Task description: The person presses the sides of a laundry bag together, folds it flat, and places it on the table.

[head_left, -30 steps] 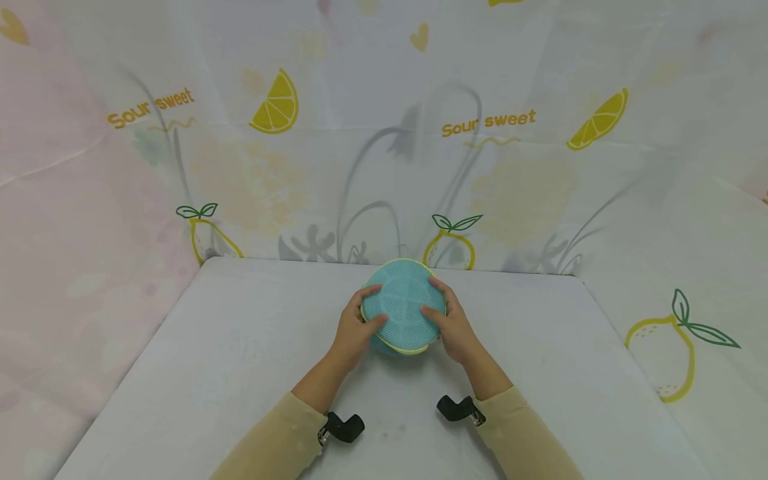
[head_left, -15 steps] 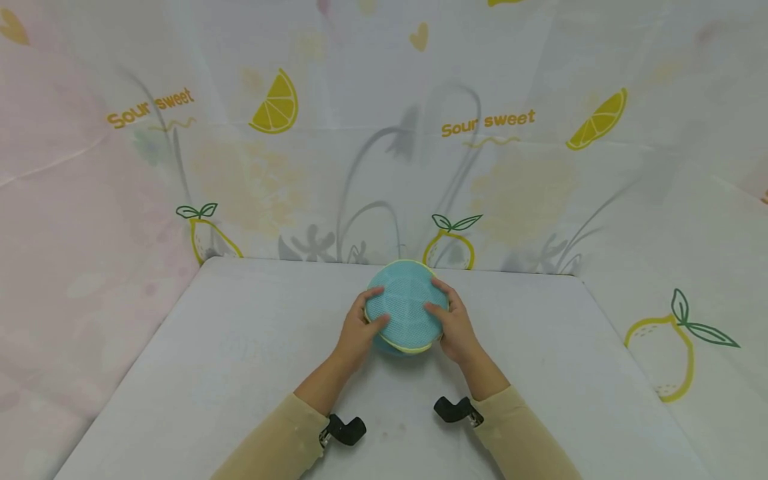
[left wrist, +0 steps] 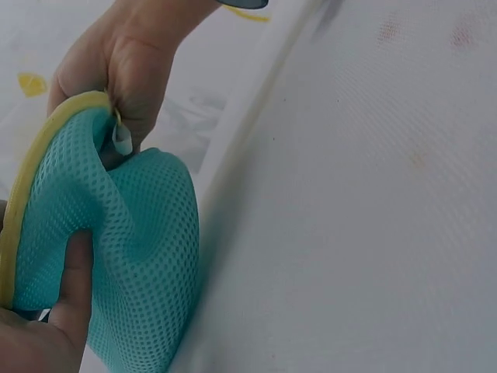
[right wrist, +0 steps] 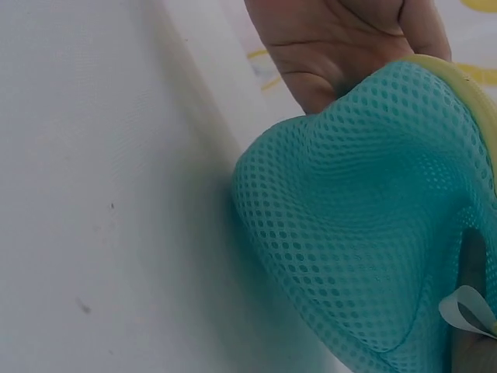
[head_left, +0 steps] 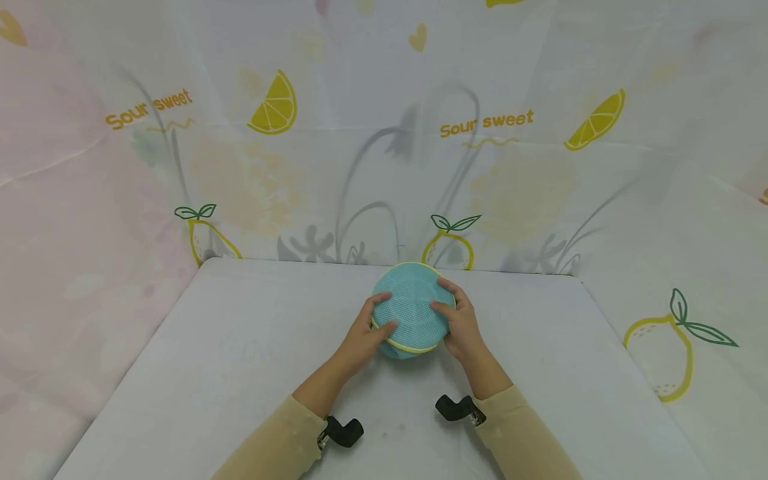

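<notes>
A round teal mesh laundry bag (head_left: 413,305) with yellow edging is held up over the far half of the table in the head view. My left hand (head_left: 365,335) grips its left rim, thumb on the near face. On the opposite side, my right hand (head_left: 463,327) pinches the right rim between thumb and fingers. Both wrist views show the bag's soft mesh underside sagging, with one finger pressing into a fold. A small white loop tag (left wrist: 122,140) hangs at the yellow rim. Fingers behind the bag are partly hidden.
The white table (head_left: 252,347) extends around the hands, its far edge meeting a curtain (head_left: 360,167) printed with lemons and lettering. A black camera mount (head_left: 345,432) sits at the left wrist, another black mount (head_left: 456,408) at the right.
Both hands have shifted the bag slightly to the right and a little nearer. More of its underside shows below the yellow rim. The grips look much the same.
</notes>
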The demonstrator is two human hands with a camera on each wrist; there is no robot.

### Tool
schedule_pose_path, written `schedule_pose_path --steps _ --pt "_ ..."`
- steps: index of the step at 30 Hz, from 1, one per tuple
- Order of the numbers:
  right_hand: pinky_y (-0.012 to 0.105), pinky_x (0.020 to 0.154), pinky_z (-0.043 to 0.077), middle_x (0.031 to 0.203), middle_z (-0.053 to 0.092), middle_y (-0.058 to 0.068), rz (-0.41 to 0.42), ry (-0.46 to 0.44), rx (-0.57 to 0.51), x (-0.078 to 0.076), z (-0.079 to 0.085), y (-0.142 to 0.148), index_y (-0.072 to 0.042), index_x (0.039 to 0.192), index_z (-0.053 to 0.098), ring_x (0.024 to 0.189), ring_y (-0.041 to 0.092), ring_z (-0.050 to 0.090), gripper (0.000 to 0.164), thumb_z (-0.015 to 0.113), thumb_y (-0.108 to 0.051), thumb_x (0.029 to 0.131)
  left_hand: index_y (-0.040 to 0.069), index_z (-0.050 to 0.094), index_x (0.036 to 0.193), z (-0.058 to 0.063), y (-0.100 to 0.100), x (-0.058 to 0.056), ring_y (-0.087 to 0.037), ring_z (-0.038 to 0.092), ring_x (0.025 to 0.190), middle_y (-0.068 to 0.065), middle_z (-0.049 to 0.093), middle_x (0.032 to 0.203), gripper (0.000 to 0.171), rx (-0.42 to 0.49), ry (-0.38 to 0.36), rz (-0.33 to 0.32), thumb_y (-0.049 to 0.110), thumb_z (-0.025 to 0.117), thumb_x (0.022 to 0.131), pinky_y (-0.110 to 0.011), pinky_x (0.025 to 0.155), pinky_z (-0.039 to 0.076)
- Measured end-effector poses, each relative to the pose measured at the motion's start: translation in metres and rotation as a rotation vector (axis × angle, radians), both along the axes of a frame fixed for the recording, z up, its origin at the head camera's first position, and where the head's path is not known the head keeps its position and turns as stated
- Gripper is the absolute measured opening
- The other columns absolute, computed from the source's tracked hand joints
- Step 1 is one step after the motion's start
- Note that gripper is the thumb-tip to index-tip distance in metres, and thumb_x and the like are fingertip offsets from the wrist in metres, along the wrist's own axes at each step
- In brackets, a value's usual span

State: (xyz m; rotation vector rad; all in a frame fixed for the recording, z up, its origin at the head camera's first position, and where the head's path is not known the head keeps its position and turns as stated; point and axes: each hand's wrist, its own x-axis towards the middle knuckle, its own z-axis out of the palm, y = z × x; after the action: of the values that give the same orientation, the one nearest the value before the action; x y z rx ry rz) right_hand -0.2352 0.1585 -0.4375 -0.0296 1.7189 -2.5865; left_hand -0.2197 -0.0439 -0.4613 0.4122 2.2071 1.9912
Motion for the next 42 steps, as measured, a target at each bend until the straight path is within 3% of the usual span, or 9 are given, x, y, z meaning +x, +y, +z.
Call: schedule_pose_path --steps 7,11,14,18,21,25,30,37,42 --pt "0.025 0.092 0.044 0.143 0.030 0.004 0.011 0.001 -0.033 0.002 0.003 0.001 -0.006 0.136 0.035 0.128 0.024 0.035 0.052 0.054 0.005 0.089 0.037 0.025 0.139 0.002 -0.002 0.003 -0.030 0.042 0.120 -0.010 0.013 0.151 0.056 0.004 -0.010 -0.094 0.030 0.056 0.092 -0.037 0.082 0.049" --pt "0.025 0.092 0.044 0.143 0.029 0.005 0.018 0.005 -0.040 0.002 0.002 0.001 -0.006 0.136 0.034 0.128 0.025 0.035 0.052 0.053 0.005 0.089 0.039 0.023 0.140 0.003 -0.001 0.004 -0.028 0.050 0.110 -0.011 0.017 0.148 0.058 0.004 -0.032 -0.112 0.029 0.056 0.092 -0.035 0.074 0.051" --pt "0.025 0.091 0.044 0.143 0.029 0.005 0.018 0.009 -0.041 0.002 0.001 0.001 -0.006 0.136 0.034 0.128 0.024 0.035 0.052 0.053 0.005 0.089 0.038 0.023 0.140 0.002 0.000 0.003 -0.030 0.050 0.111 -0.012 0.016 0.149 0.061 0.021 -0.060 -0.116 0.025 0.058 0.092 -0.036 0.075 0.051" --pt "0.026 0.093 0.043 0.143 0.030 0.004 0.020 0.010 -0.022 0.001 -0.001 0.001 -0.007 0.136 0.034 0.127 0.023 0.035 0.051 0.053 0.003 0.090 0.033 0.025 0.141 0.001 0.001 0.001 -0.035 0.037 0.126 -0.010 0.008 0.152 0.065 0.067 -0.093 -0.086 0.015 0.060 0.090 -0.041 0.086 0.048" --pt "0.030 0.099 0.038 0.143 0.030 0.003 0.023 0.004 0.018 0.001 -0.002 -0.001 -0.009 0.136 0.035 0.128 0.022 0.035 0.050 0.055 -0.001 0.090 0.028 0.029 0.141 0.005 0.001 0.001 -0.033 0.021 0.135 -0.008 0.006 0.153 0.066 0.103 -0.098 -0.043 0.007 0.062 0.087 -0.045 0.100 0.036" --pt "0.037 0.106 0.029 0.145 0.026 0.002 0.021 -0.008 0.106 0.001 -0.002 -0.002 -0.013 0.136 0.036 0.130 0.022 0.030 0.049 0.056 -0.007 0.091 0.020 0.032 0.140 0.019 0.000 0.006 -0.028 0.012 0.138 -0.010 0.010 0.152 0.065 0.127 -0.070 0.002 0.001 0.062 0.085 -0.045 0.109 0.020" --pt "0.043 0.108 0.023 0.148 0.021 0.003 0.056 -0.003 0.217 0.001 -0.004 -0.004 -0.020 0.137 0.035 0.133 0.024 0.025 0.049 0.055 -0.014 0.092 0.015 0.034 0.139 0.032 -0.001 0.013 -0.027 0.017 0.138 -0.011 0.016 0.151 0.062 0.200 -0.056 0.068 0.003 0.063 0.085 -0.041 0.110 0.018" --pt "0.046 0.111 0.013 0.152 0.010 0.004 0.155 0.022 0.375 0.009 0.009 -0.005 -0.025 0.141 0.029 0.138 0.026 0.012 0.052 0.051 -0.019 0.095 0.020 0.040 0.135 0.009 0.001 -0.001 -0.020 0.027 0.134 -0.003 0.025 0.148 0.058 0.303 -0.017 0.168 0.011 0.067 0.084 -0.037 0.108 0.026" --pt "0.050 0.110 0.005 0.153 0.002 0.005 0.217 0.027 0.425 0.016 0.019 -0.007 -0.024 0.145 0.021 0.139 0.028 0.002 0.056 0.048 -0.019 0.097 0.021 0.042 0.133 0.011 0.001 -0.001 -0.020 0.029 0.133 -0.003 0.027 0.147 0.056 0.338 -0.010 0.203 0.009 0.066 0.084 -0.036 0.106 0.029"
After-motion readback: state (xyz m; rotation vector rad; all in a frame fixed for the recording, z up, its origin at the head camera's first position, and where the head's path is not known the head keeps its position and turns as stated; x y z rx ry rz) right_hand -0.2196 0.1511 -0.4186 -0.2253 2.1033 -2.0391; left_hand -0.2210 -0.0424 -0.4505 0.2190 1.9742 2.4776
